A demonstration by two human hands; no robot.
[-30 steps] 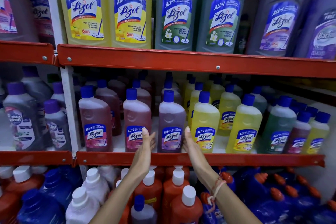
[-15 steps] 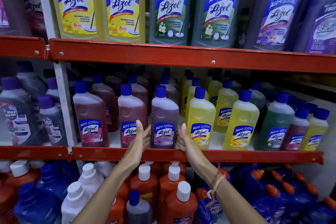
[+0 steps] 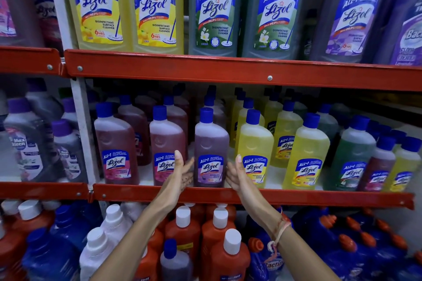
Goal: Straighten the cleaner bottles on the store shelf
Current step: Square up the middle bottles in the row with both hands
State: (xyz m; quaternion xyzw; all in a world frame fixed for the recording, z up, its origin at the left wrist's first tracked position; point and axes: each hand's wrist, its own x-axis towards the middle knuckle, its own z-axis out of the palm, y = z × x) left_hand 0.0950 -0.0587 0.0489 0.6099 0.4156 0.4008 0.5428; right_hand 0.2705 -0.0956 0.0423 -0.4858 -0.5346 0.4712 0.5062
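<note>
Purple bottle at shelf edge between open hands.

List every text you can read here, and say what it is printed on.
"Lizol", "DISINFECTANT SURFACE CLEANER", "6 HRS": large yellow plastic bottle, top shelf.
"ALL in 1", "Lizol": small purple blue-capped bottle between both hands.
"Max Kleen": grey purple-capped bottle, far left.
Smaller print: too blurred.

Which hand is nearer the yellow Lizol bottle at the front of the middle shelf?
Right. The right hand sits just left of the yellow bottle, almost touching its label; the left hand is beyond the purple bottle.
</note>
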